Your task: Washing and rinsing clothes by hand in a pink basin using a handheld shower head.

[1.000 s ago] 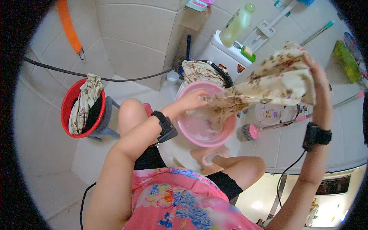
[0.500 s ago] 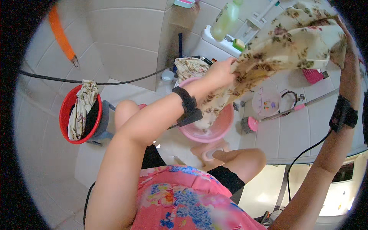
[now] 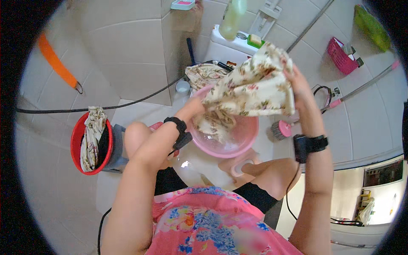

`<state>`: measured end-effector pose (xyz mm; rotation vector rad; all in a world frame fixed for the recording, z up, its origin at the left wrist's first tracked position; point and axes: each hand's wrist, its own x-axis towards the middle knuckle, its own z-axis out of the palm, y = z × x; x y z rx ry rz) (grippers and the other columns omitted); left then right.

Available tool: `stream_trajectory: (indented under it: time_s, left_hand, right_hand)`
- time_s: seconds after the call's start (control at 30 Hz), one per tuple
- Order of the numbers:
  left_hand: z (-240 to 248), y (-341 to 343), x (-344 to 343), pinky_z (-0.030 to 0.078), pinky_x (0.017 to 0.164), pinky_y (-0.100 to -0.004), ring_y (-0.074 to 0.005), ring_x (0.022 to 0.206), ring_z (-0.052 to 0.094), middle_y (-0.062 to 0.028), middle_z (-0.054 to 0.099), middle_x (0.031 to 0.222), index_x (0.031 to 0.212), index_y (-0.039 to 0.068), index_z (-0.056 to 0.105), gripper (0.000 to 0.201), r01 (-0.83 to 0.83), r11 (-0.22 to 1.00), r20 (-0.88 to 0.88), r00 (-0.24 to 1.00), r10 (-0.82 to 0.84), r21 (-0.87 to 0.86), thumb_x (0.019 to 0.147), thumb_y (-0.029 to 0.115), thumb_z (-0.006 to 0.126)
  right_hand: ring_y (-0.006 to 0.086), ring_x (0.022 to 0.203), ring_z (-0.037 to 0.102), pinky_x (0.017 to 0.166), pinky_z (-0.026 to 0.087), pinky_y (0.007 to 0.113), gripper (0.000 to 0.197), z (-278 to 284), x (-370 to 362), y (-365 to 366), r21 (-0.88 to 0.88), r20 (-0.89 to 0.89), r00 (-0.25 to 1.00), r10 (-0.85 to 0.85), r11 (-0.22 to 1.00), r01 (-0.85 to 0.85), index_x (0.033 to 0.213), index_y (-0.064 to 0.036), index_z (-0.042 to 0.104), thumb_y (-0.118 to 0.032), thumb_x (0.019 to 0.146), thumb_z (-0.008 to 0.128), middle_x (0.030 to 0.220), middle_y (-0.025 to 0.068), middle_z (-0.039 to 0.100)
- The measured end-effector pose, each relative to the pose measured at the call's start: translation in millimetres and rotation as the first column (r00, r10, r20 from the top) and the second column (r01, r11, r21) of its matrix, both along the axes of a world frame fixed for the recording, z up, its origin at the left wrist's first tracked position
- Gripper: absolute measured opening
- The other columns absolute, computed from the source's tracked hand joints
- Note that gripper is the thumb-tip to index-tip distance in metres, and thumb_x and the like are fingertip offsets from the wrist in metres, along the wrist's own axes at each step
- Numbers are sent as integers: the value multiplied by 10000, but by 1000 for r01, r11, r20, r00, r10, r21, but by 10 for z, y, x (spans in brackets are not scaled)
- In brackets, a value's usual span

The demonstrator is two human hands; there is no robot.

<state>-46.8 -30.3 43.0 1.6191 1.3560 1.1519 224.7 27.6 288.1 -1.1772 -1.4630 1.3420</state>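
I hold a wet cream cloth with a flower print [image 3: 250, 87] above a pink basin [image 3: 238, 140] on the tiled floor. My right hand [image 3: 297, 83] grips the cloth's upper right edge, raised high. My left hand [image 3: 196, 105] grips its lower left part near the basin's rim, and the cloth's tail hangs down into the basin. Both wrists wear black bands. More of the same flowered fabric [image 3: 204, 74] lies heaped just behind the basin.
A red bucket [image 3: 78, 144] with wrung cloths stands at the left. A pink scrub brush [image 3: 280, 129] lies right of the basin. A white toilet tank [image 3: 229, 44] with a bottle and soap is behind. A black hose [image 3: 106, 106] runs across the floor. A pink basket [image 3: 342, 55] hangs on the wall.
My right hand has come down and toward the middle, folding the cloth into a tighter bunch. My left hand dropped closer to the basin rim.
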Motion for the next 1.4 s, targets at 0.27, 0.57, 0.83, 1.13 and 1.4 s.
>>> stream_trajectory:
  time_s: [0.27, 0.57, 0.83, 1.13, 1.4]
  left_hand:
    - [106, -147, 145, 477, 902, -421, -381, 1116, 545, -234, 510, 1284, 1420, 109, 328, 1048, -75, 962, -769, 619, -160, -261, 534, 316, 848]
    - [-259, -99, 559, 251, 986, -728, -492, 1389, 56, -152, -57, 1556, 1474, 258, 231, 1033, 66, 880, -806, 374, -459, -470, 635, 463, 799]
    - [-602, -42, 729, 218, 992, -729, -472, 1396, 75, -155, -15, 1558, 1448, 284, 308, 782, -15, 875, -847, 261, -463, -483, 768, 332, 693]
    - [-1252, 173, 754, 253, 1034, -650, -502, 1365, 180, -234, -104, 1532, 1477, 264, 251, 694, 38, 930, -836, 425, -347, -366, 861, 132, 542]
    - [-854, 180, 640, 120, 1133, -532, -395, 1419, 83, -172, 1, 1556, 1502, 221, 141, 845, -147, 644, -511, 746, -426, -750, 825, 384, 620]
  right_hand:
    - [394, 1221, 456, 1016, 377, 413, 533, -1668, 69, -261, 294, 866, 473, -165, 931, -215, 1306, -69, 490, 19, 781, 519, 1374, 272, 397]
    - [576, 1337, 117, 1042, 312, 583, 682, -2856, -362, -567, -159, 944, 209, 253, 910, -383, 1463, -378, 227, -315, 874, 566, 1543, 192, -100]
    - [563, 1353, 69, 1057, 287, 593, 740, -3139, -329, -383, -313, 908, 147, 392, 868, -385, 1470, -358, 205, -227, 839, 567, 1535, 202, -130]
    - [594, 1264, 241, 988, 385, 584, 686, -3349, -213, -338, -273, 917, 166, 364, 873, -405, 1429, -242, 338, -150, 784, 554, 1515, 240, 74]
    - [443, 1177, 471, 918, 451, 508, 481, -3477, -260, -253, -294, 926, 67, 371, 821, -490, 1289, -166, 544, -157, 808, 547, 1333, 236, 457]
